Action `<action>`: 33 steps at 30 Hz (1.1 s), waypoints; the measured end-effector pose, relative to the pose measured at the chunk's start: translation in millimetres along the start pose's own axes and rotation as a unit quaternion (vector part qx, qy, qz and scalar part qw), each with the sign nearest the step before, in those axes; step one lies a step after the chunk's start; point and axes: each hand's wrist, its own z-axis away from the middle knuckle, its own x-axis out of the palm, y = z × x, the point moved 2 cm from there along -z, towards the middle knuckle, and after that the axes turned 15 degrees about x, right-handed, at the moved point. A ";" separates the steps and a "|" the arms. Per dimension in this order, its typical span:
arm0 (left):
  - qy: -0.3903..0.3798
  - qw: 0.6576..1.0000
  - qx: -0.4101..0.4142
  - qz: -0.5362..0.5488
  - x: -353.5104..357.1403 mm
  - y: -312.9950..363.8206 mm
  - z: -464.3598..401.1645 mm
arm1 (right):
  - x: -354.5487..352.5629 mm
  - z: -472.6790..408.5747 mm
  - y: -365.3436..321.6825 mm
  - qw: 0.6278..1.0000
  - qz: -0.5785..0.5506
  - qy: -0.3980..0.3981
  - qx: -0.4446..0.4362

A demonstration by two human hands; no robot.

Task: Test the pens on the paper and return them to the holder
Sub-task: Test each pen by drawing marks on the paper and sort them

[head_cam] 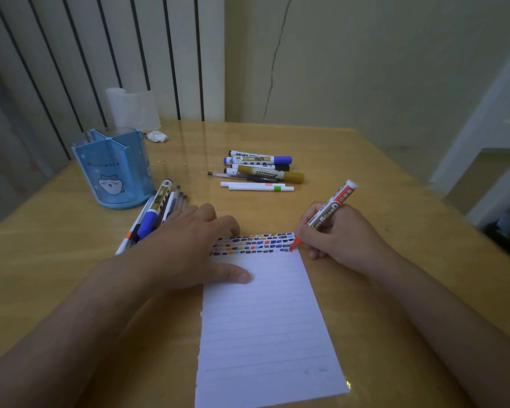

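One red whiteboard marker, light, rigid and best gripped mid-barrel, touches its tip to the lined paper in the right hand, whose fingers curl round it, while the flat left hand pins the flimsy sheet.

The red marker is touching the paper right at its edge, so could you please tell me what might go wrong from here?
1. The red marker in the right hand has its tip at the paper's right edge, so a stroke could run onto the table.
2. The left hand rests by the colour swatches and may smear fresh ink.
3. No cap is visible on this marker, so it may be hard to find afterwards.
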 end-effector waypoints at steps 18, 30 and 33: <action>0.004 1.000 -0.002 0.001 -2.7 2.9 -0.1 | 0.3 -0.9 -0.5 0.999 -0.044 -0.005 -0.003; 0.159 0.985 0.022 0.060 -15.2 15.2 3.4 | -4.9 -0.1 -5.2 0.985 -0.168 -0.024 -0.030; 0.149 0.988 0.004 0.051 -16.7 16.3 -0.2 | -3.8 0.0 -7.7 0.981 -0.191 -0.037 -0.018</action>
